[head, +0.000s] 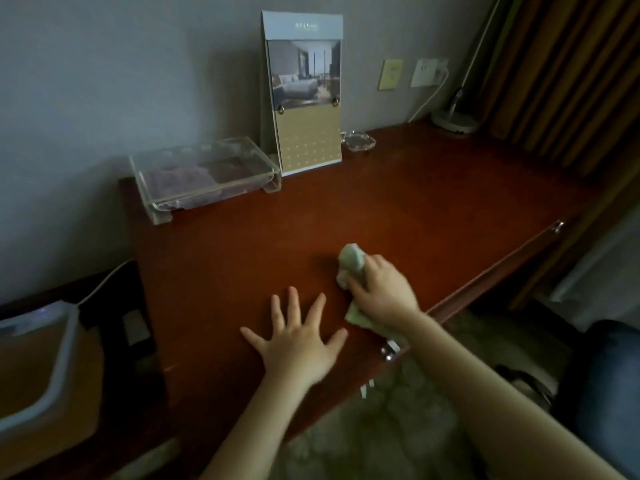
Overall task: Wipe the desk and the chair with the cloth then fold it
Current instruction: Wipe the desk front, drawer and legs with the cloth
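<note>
A reddish-brown wooden desk [363,209] fills the middle of the view. My right hand [382,292] grips a bunched pale green cloth [351,263] and holds it down on the desk near the front edge; part of the cloth trails under my wrist. My left hand [298,337] lies flat on the desk with fingers spread, just left of the cloth. No chair can be made out; a dark blue shape [602,382] sits at the lower right.
A clear acrylic tray [207,178] with a folded towel stands at the back left. A standing calendar card [304,95], a glass ashtray [358,141] and a lamp base [455,121] line the wall. A lidded bin [45,372] sits at the left. Drawer knobs [389,351] stick out below the front edge.
</note>
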Demonstrator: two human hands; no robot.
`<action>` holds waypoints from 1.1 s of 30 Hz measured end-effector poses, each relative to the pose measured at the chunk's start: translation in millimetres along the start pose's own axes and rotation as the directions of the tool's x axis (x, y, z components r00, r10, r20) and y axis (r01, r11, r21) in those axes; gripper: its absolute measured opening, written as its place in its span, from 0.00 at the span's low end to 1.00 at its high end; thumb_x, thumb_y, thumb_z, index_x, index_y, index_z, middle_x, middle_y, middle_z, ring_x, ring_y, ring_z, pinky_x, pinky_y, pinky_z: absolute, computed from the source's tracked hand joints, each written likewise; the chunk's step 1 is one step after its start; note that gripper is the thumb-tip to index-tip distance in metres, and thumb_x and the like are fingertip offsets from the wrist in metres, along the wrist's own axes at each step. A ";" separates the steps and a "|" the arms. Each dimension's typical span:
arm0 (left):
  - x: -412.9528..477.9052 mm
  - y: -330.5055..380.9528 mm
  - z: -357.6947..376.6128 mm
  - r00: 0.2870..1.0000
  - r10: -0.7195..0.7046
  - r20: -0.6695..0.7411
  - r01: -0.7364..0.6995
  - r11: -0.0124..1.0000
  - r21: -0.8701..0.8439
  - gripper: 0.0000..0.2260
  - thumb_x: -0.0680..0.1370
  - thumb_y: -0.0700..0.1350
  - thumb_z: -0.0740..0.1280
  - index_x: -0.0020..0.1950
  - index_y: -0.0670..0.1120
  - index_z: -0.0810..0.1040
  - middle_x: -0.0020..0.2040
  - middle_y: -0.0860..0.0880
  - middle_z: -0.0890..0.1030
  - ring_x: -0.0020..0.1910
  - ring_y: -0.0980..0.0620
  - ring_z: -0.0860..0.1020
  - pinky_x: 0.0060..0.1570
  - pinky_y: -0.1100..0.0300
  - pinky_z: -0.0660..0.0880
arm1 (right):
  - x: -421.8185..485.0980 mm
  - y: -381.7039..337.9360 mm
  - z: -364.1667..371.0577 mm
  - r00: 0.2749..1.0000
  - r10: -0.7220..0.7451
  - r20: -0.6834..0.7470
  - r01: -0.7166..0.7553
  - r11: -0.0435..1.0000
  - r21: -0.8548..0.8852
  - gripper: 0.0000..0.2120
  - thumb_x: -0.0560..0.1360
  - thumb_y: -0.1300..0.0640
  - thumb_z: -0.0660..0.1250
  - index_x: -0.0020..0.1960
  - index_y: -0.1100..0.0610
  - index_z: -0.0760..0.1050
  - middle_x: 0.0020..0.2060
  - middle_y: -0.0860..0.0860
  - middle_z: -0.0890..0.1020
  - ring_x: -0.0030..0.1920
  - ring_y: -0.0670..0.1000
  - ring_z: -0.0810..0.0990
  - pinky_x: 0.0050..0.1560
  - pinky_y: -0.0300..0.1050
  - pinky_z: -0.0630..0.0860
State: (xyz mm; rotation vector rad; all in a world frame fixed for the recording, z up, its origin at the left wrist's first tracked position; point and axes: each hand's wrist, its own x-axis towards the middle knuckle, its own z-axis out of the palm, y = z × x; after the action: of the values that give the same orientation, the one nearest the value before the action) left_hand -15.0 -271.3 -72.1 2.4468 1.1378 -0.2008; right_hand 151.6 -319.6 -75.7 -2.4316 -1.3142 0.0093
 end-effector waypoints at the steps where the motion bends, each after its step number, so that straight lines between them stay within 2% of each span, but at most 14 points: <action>1: -0.5 -7.7 -6.0 0.999 -0.023 0.034 0.023 1.000 0.004 0.31 0.75 0.70 0.49 0.75 0.64 0.43 0.77 0.51 0.36 0.75 0.46 0.34 0.63 0.27 0.40 | -10.9 -19.4 5.0 0.998 -0.036 0.042 0.035 0.999 0.030 0.19 0.77 0.45 0.59 0.62 0.56 0.70 0.55 0.52 0.74 0.56 0.52 0.74 0.51 0.44 0.71; 5: -19.2 -42.2 -25.4 0.981 -0.097 0.169 0.082 0.992 0.098 0.36 0.76 0.67 0.53 0.77 0.55 0.40 0.76 0.50 0.33 0.75 0.47 0.34 0.70 0.36 0.42 | -58.2 -86.4 11.1 0.951 -0.123 0.283 0.095 0.989 0.111 0.26 0.77 0.52 0.59 0.72 0.61 0.60 0.67 0.58 0.67 0.69 0.60 0.64 0.67 0.53 0.63; 10: -55.5 -70.8 -36.6 0.935 -0.157 0.318 0.134 0.987 0.090 0.52 0.68 0.71 0.63 0.75 0.50 0.31 0.75 0.47 0.30 0.75 0.46 0.33 0.73 0.44 0.42 | -108.5 -111.3 6.1 0.876 -0.238 0.419 0.199 0.971 0.136 0.27 0.80 0.52 0.58 0.75 0.58 0.56 0.72 0.56 0.63 0.73 0.58 0.59 0.70 0.51 0.63; 13: -69.4 -75.2 -42.2 0.921 -0.170 0.350 0.126 0.981 0.145 0.57 0.66 0.72 0.65 0.75 0.48 0.30 0.74 0.46 0.29 0.75 0.45 0.34 0.73 0.44 0.44 | -109.5 -90.6 -2.3 0.782 -0.478 0.399 0.465 0.875 0.136 0.27 0.73 0.48 0.68 0.68 0.57 0.66 0.63 0.56 0.75 0.61 0.59 0.76 0.54 0.48 0.77; 15: -73.7 -81.3 -44.1 0.923 -0.159 0.350 0.098 0.977 0.187 0.56 0.67 0.69 0.67 0.75 0.48 0.30 0.75 0.46 0.30 0.75 0.46 0.35 0.73 0.43 0.45 | -94.0 -62.7 -2.6 0.797 -0.505 0.331 0.518 0.854 0.055 0.21 0.72 0.45 0.64 0.58 0.56 0.69 0.55 0.56 0.80 0.50 0.59 0.82 0.41 0.47 0.81; 17: -75.7 -89.9 -46.8 0.928 -0.146 0.343 0.067 0.970 0.233 0.56 0.67 0.66 0.69 0.75 0.50 0.31 0.75 0.47 0.31 0.76 0.47 0.36 0.73 0.42 0.45 | -72.0 -38.1 0.1 0.895 -0.386 0.225 0.392 0.920 0.020 0.18 0.73 0.47 0.60 0.56 0.59 0.73 0.52 0.58 0.80 0.49 0.61 0.81 0.40 0.52 0.81; 19: -77.7 -94.8 -48.3 0.932 -0.133 0.338 0.040 0.963 0.268 0.55 0.67 0.65 0.70 0.76 0.50 0.32 0.76 0.48 0.32 0.76 0.48 0.38 0.73 0.43 0.45 | -57.9 -25.0 1.1 0.990 -0.089 0.108 0.091 0.996 -0.012 0.18 0.77 0.49 0.61 0.59 0.61 0.73 0.58 0.58 0.77 0.57 0.60 0.76 0.51 0.54 0.79; 21: -79.8 -95.9 -49.7 0.937 -0.122 0.327 0.031 0.962 0.271 0.55 0.67 0.63 0.71 0.76 0.50 0.33 0.76 0.48 0.34 0.76 0.49 0.39 0.73 0.44 0.46 | -54.7 -30.4 5.0 0.975 0.221 0.032 -0.222 0.975 0.018 0.21 0.79 0.49 0.58 0.68 0.59 0.68 0.66 0.55 0.71 0.66 0.57 0.69 0.59 0.51 0.75; 23: -80.2 -94.4 -51.8 0.944 -0.121 0.306 0.033 0.960 0.277 0.54 0.68 0.62 0.72 0.77 0.48 0.36 0.77 0.47 0.36 0.77 0.48 0.42 0.74 0.45 0.48 | -59.2 -54.7 5.0 0.913 0.407 0.038 -0.409 0.910 0.071 0.22 0.80 0.51 0.57 0.72 0.57 0.62 0.70 0.54 0.67 0.70 0.56 0.64 0.62 0.52 0.72; 25: -85.4 -90.0 -55.4 0.941 -0.120 0.317 0.022 0.955 0.297 0.52 0.69 0.59 0.72 0.77 0.47 0.37 0.77 0.46 0.39 0.77 0.47 0.44 0.74 0.46 0.51 | -77.2 -82.9 1.5 0.896 0.428 0.115 -0.437 0.897 0.067 0.23 0.80 0.53 0.57 0.73 0.56 0.60 0.70 0.54 0.65 0.70 0.57 0.62 0.64 0.53 0.70; 28: -94.0 -89.5 -59.0 0.936 -0.141 0.323 0.036 0.949 0.312 0.48 0.72 0.53 0.72 0.77 0.45 0.40 0.78 0.46 0.41 0.77 0.47 0.48 0.73 0.48 0.57 | -112.3 -114.0 -1.2 0.938 0.168 0.304 -0.192 0.980 0.053 0.23 0.80 0.57 0.59 0.73 0.56 0.60 0.70 0.54 0.66 0.70 0.57 0.63 0.64 0.51 0.68; 30: -103.3 -89.5 -65.2 0.918 -0.139 0.371 0.032 0.959 0.280 0.44 0.74 0.51 0.70 0.78 0.45 0.42 0.78 0.47 0.41 0.76 0.46 0.51 0.71 0.49 0.62 | -140.1 -117.7 -15.3 0.915 0.032 0.402 -0.055 0.997 0.046 0.22 0.78 0.60 0.60 0.72 0.57 0.62 0.67 0.54 0.69 0.67 0.58 0.66 0.63 0.51 0.69; 31: -106.3 -93.6 -67.5 0.905 -0.147 0.400 0.044 0.966 0.255 0.42 0.75 0.51 0.69 0.78 0.45 0.43 0.78 0.48 0.42 0.76 0.45 0.53 0.70 0.49 0.64 | -150.5 -116.7 -19.2 0.896 0.013 0.444 -0.033 0.999 0.038 0.21 0.77 0.60 0.61 0.70 0.57 0.64 0.64 0.54 0.71 0.64 0.58 0.69 0.60 0.51 0.71; 33: -111.8 -95.3 -74.3 0.868 -0.158 0.470 0.062 0.975 0.213 0.38 0.77 0.51 0.66 0.78 0.45 0.45 0.78 0.47 0.41 0.76 0.44 0.55 0.70 0.49 0.63 | -172.2 -100.0 -34.7 0.873 0.118 0.474 -0.173 0.982 0.076 0.15 0.77 0.57 0.61 0.64 0.56 0.68 0.57 0.53 0.74 0.57 0.55 0.73 0.54 0.50 0.73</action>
State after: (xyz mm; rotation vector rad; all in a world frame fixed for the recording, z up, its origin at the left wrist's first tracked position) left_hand -163.7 -261.9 -2.0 2.2883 1.0621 -0.9453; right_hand -19.8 -420.7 -39.9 -2.5097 -1.2605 0.7387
